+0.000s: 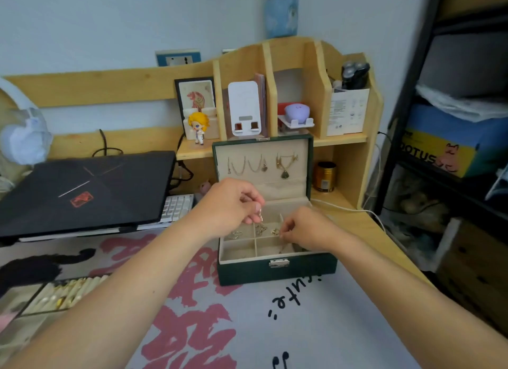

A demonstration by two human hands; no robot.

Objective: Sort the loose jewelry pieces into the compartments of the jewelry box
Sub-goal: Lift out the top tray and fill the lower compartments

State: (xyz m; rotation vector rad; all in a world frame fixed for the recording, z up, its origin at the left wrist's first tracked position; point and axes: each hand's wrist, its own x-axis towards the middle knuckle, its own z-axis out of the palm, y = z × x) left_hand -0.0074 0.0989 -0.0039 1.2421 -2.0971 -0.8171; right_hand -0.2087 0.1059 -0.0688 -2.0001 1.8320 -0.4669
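The left hand (231, 201) hangs over the open box (277, 269), its fingers curled together and pinching a small gold piece (260, 217) that dangles above the middle compartment. The right hand (305, 228) reaches in from the right, fingertips pinched on another gold piece (275, 232) in the compartment just beside it. More jewelry lies in the left compartment (236, 234) and the middle one. Chains (247, 164) hang inside the raised lid (262, 160).

The box stands on a white mat (275, 327) with pink print, on a wooden desk. A tray (55, 297) of pieces sits at the left, a closed laptop (82, 193) behind it. A wooden shelf (275, 74) holds a figurine (198, 127); a black rack (445, 121) stands at the right.
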